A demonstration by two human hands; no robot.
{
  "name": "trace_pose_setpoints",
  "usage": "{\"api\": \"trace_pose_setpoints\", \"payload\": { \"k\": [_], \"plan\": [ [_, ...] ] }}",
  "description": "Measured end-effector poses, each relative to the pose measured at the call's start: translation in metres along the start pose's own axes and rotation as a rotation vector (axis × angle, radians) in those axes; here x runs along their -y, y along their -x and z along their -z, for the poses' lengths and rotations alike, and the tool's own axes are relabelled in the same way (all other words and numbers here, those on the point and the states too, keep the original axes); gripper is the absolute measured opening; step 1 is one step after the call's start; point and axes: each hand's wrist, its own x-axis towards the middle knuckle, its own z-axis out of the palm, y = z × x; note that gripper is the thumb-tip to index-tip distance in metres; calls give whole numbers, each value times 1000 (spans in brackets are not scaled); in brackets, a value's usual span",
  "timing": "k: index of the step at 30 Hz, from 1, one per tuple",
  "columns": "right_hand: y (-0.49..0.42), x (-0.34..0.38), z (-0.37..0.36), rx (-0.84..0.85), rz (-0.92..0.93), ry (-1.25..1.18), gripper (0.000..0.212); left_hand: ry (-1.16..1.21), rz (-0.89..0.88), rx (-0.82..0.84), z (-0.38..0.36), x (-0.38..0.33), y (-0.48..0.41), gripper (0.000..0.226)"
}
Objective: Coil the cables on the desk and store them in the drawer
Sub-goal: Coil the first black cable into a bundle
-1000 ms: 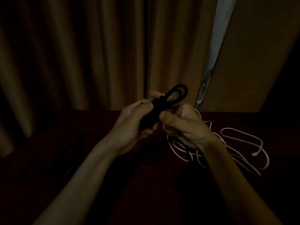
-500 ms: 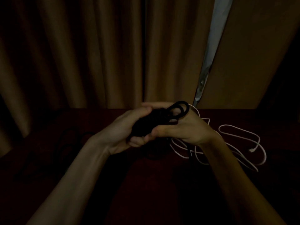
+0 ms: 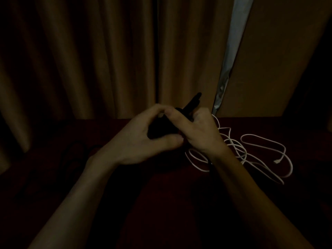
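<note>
Black cable: bundled, held above the desk, one end jutting up.
Left hand: thumb and fingers curled round the bundle.
Right hand: fingers on the bundle, apparently gripping; dim light.
White cable: loose on the desk, right of the hands.
Curtain: behind.

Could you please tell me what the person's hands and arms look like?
Both are bare: the left hand and right hand wear no gloves, and I can see no rings, watch or bracelet. The left forearm and right forearm are uncovered to the bottom edge of the picture, so no sleeve shows. The light is dim, so fine marks cannot be told.
</note>
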Motion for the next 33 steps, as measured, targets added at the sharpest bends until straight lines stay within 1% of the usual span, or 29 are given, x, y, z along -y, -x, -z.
{"api": "trace_pose_setpoints", "payload": {
  "k": [2, 3, 5, 9, 10, 12, 15, 17, 20, 21, 22, 24, 25, 27, 28, 29, 30, 31, 32, 33],
  "plan": [
    [0, -3, -1, -51, -50, 34, 38, -277, -100, -47, -5, 2, -1, 68],
    [0, -5, -2, -75, -70, 50, 42, -344, -156, -98, -8, 4, -2, 68],
    [0, -7, -3, -113, -94, 62, 49, -373, -225, -175, -13, 8, -4, 59],
    [-2, -7, 1, -138, -135, 20, 52, -387, -271, -181, -22, 13, -7, 31],
    [-2, -6, 3, -120, -140, 10, 53, -397, -287, -177, -23, 14, -7, 27],
    [-3, -8, 5, -50, -145, -7, 56, -390, -285, -176, -24, 17, -9, 31],
    [-4, -14, 6, 106, -156, -31, 60, -338, -258, -264, -20, 22, -9, 34],
    [-6, -18, 7, 200, -165, -62, 57, -282, -237, -324, -17, 23, -8, 27],
    [-6, -22, 11, 297, -193, -126, 42, -174, -167, -351, -14, 24, -7, 18],
    [-7, -23, 12, 326, -210, -154, 40, -135, -138, -354, -14, 25, -7, 16],
    [-7, -24, 14, 346, -218, -174, 44, -97, -114, -354, -13, 26, -7, 13],
    [-7, -26, 17, 334, -229, -192, 57, 5, -73, -337, -12, 25, -7, 11],
    [-6, -26, 17, 298, -233, -195, 56, 82, -45, -320, -12, 24, -7, 12],
    [-6, -24, 19, 218, -201, -175, 37, 261, 6, -263, -12, 22, -7, 19],
    [-5, -22, 19, 203, -177, -155, 31, 352, 27, -216, -11, 21, -7, 26],
    [-4, -20, 19, 219, -155, -159, 32, 449, 47, -154, -12, 21, -7, 34],
    [-3, -19, 20, 258, -139, -190, 42, 549, 69, -82, -12, 22, -7, 41],
    [-2, -19, 20, 314, -129, -231, 56, 639, 92, -8, -12, 21, -7, 46],
    [-2, -19, 20, 380, -117, -263, 67, 712, 112, 65, -13, 21, -6, 47],
    [-1, -19, 20, 442, -103, -284, 72, 769, 125, 133, -13, 21, -5, 47]
  ]
}}
